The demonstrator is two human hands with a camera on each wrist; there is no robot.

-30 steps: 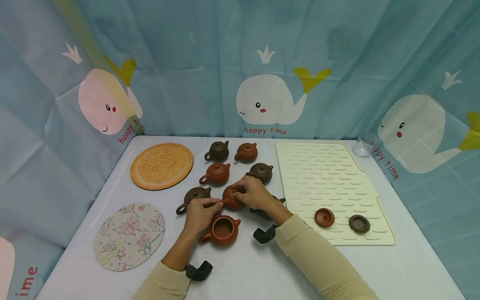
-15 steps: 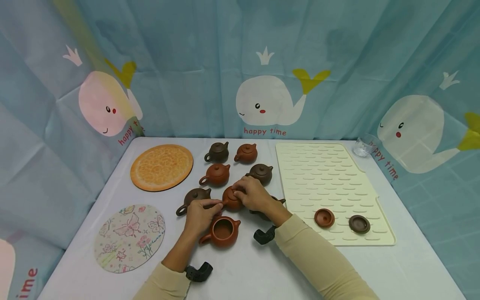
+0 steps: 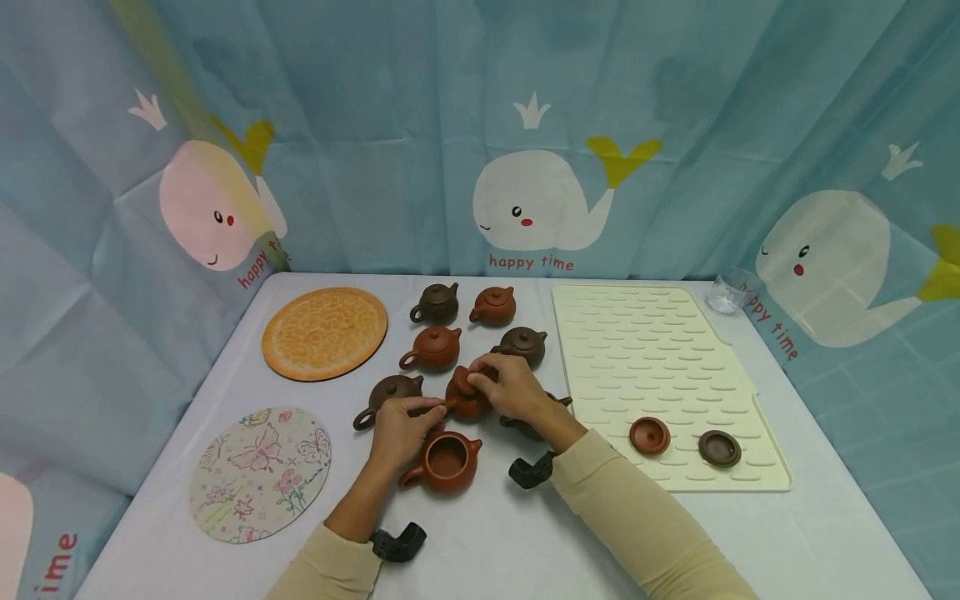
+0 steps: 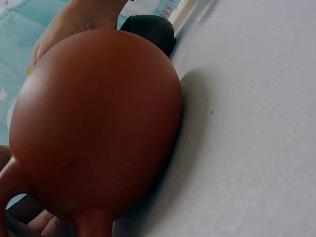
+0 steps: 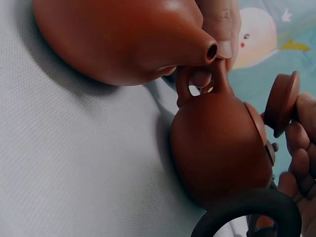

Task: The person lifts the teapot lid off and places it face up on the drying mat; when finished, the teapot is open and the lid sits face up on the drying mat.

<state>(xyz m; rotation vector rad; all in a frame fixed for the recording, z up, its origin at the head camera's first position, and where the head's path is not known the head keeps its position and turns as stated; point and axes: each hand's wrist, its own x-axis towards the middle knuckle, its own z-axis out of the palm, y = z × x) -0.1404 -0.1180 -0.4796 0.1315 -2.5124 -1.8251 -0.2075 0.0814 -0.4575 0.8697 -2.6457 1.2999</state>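
Orange round mat (image 3: 325,334) behind butterfly-print mat (image 3: 260,475)

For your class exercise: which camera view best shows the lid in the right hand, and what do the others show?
The right wrist view, because the lid appears close up and side-on. The head view shows it small, partly hidden by the right hand; the left wrist view shows none of it.

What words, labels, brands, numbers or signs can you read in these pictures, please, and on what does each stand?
"happy time": blue curtain, under the middle whale.
"happy time": curtain's right side, start overlapping the clear container.
"happy t": curtain's left side, its end unclear.
"ime": curtain, lower left.
Left wrist view: curtain lettering cut off or blurred.
Blue script on the butterfly mat: too small to read.
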